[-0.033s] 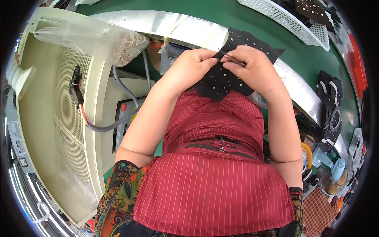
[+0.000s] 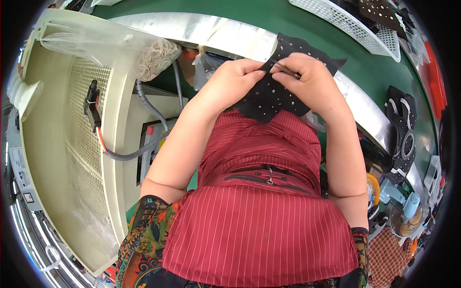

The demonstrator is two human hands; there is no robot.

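A black piece of fabric (image 2: 276, 98) dotted with small shiny spots hangs over the metal table edge, its lower part against my red striped apron (image 2: 259, 230). My left hand (image 2: 236, 79) pinches the fabric's left edge between thumb and forefinger. Just beside it, my right hand (image 2: 309, 79) is closed around a slim dark tool like tweezers (image 2: 287, 71), its tip pointing at the pinched edge. My right fingers hide the tool's rear part. Whether its tip touches the fabric, I cannot tell.
A cream-coloured mesh-fronted housing (image 2: 89, 158) with a grey cable stands at my left. A plastic bag of pale cord or bands (image 2: 156, 57) rests on its top. White baskets (image 2: 345, 21) sit across the green table (image 2: 249, 12). More black dotted pieces (image 2: 402, 129) lie at right.
My right hand has shifted slightly to the right with the slim tool, whose tip has drawn back a little from my left fingers. The left hand stays in place.
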